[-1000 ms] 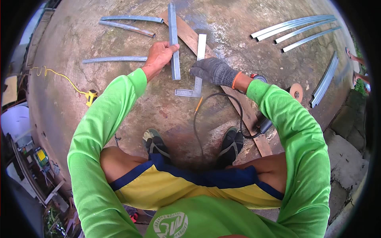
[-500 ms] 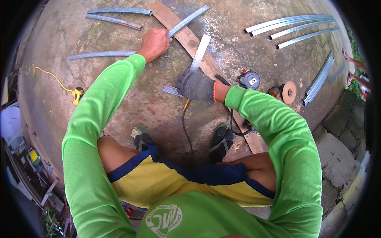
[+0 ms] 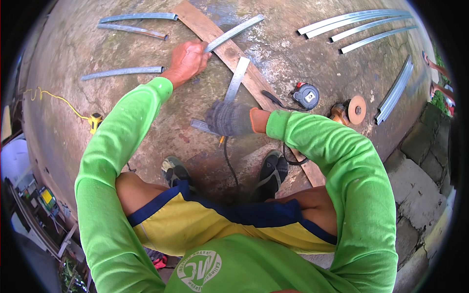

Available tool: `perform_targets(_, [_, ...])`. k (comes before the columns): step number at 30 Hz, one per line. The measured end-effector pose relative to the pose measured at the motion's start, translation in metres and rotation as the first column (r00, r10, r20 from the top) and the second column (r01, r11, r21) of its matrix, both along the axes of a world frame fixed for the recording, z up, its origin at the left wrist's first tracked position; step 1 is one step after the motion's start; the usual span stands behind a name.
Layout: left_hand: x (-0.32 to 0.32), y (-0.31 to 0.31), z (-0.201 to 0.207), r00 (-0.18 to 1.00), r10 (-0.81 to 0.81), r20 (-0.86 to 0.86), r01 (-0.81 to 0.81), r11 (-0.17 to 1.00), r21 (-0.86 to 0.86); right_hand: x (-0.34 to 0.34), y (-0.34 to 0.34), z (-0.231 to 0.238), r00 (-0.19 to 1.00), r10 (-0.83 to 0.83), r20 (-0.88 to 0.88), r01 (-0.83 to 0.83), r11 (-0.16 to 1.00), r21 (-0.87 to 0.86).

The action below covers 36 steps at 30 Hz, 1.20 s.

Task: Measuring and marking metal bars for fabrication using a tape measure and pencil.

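My left hand (image 3: 187, 60), bare, is closed around the near end of a short galvanized metal channel (image 3: 236, 32). The channel slants up to the right across a wooden plank (image 3: 205, 22). A grey knitted glove covers my right hand (image 3: 230, 118), whose fingers are closed over the corner of a metal square (image 3: 236, 78). One arm of the square points away, up to the plank's edge; the other sticks out left of the glove. Just below the glove lies a thin orange-tipped piece (image 3: 221, 140), partly hidden, beside a black cord (image 3: 227, 163).
A tape measure (image 3: 306, 96) and an angle grinder (image 3: 355, 110) with a tan disc lie right of the plank. More metal channels (image 3: 359, 23) rest at far right, others (image 3: 139, 16) at far left. A yellow tape or line tool (image 3: 95, 122) sits at left. Someone's legs (image 3: 437, 78) show at far right.
Both hands have come slightly nearer to me. The right hand has carried the square a little to the left, and the channel in my left hand has shifted nearer along the plank.
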<state>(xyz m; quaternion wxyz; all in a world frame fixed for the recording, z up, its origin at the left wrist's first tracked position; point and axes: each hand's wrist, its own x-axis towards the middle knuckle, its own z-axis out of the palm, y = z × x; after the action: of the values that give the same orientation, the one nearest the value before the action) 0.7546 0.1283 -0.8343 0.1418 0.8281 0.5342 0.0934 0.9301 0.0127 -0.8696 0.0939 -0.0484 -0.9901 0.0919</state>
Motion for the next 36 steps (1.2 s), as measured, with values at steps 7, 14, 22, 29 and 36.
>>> perform_targets(7, [0.001, 0.000, 0.003, 1.000, 0.008, -0.028, -0.008, 1.000, 0.009, -0.004, -0.012, -0.006, 0.994, 0.097, -0.055, -0.104, 0.985, -0.136])
perform_targets(14, [-0.005, -0.006, 0.010, 0.995, -0.049, -0.081, 0.042, 0.996, -0.079, -0.015, -0.047, 0.021, 0.992, 0.121, -0.031, -0.125, 0.966, -0.225])
perform_targets(22, [0.000, -0.027, 0.010, 0.999, -0.042, -0.029, 0.037, 0.986, -0.162, -0.018, -0.029, 0.062, 0.994, -0.008, -0.113, -0.034, 0.929, -0.368])
perform_targets(29, [0.010, -0.022, 0.021, 0.995, -0.027, -0.099, 0.001, 0.968, -0.251, 0.036, 0.022, 0.090, 0.947, -0.172, 0.271, 0.274, 0.872, -0.406])
perform_targets(36, [0.021, -0.017, 0.023, 0.987, 0.000, -0.159, -0.042, 0.964, -0.261, 0.161, 0.025, 0.121, 0.578, -0.734, 0.356, 0.735, 0.278, -0.619])
